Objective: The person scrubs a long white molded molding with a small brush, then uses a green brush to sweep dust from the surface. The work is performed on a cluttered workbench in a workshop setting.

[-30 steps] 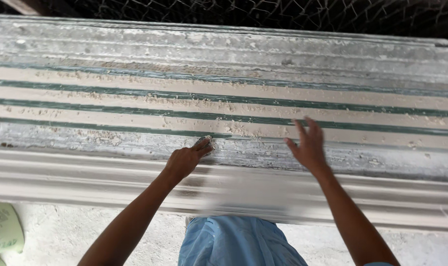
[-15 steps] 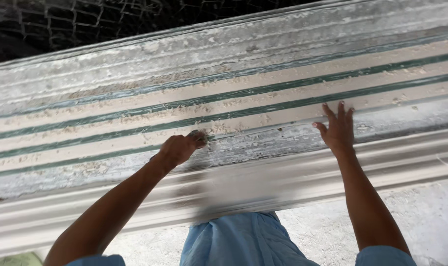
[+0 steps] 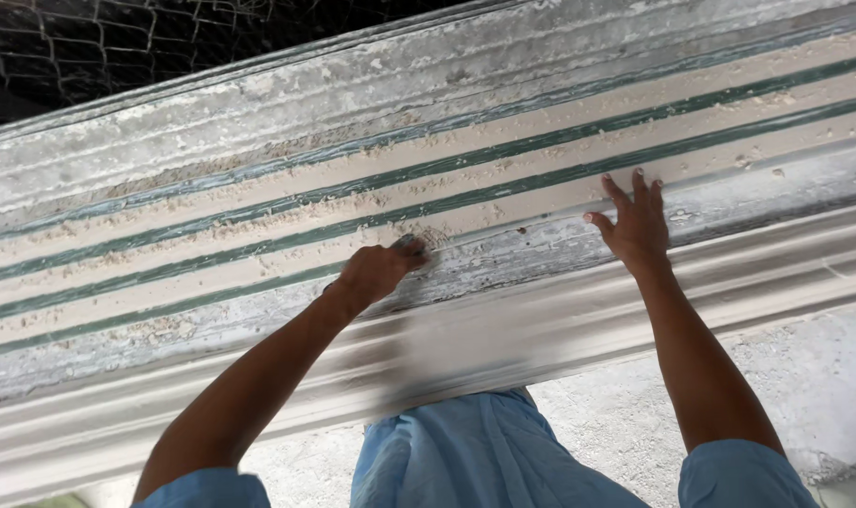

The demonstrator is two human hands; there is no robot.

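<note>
Left hand (image 3: 376,271) fisted on small scraper (image 3: 415,246), mid-mould (image 3: 211,216) by near edge. Right hand (image 3: 635,226) spread flat, empty. Ridges between hands unobstructed.

Lighting: even, soft daylight; you get no hard shadows or glare. Dark band: behind the wire mesh (image 3: 117,47), far above your grip. Blur: smeared patch on the moulding edge (image 3: 465,348) just below your left hand (image 3: 376,273). Elsewhere: sharp.
</note>
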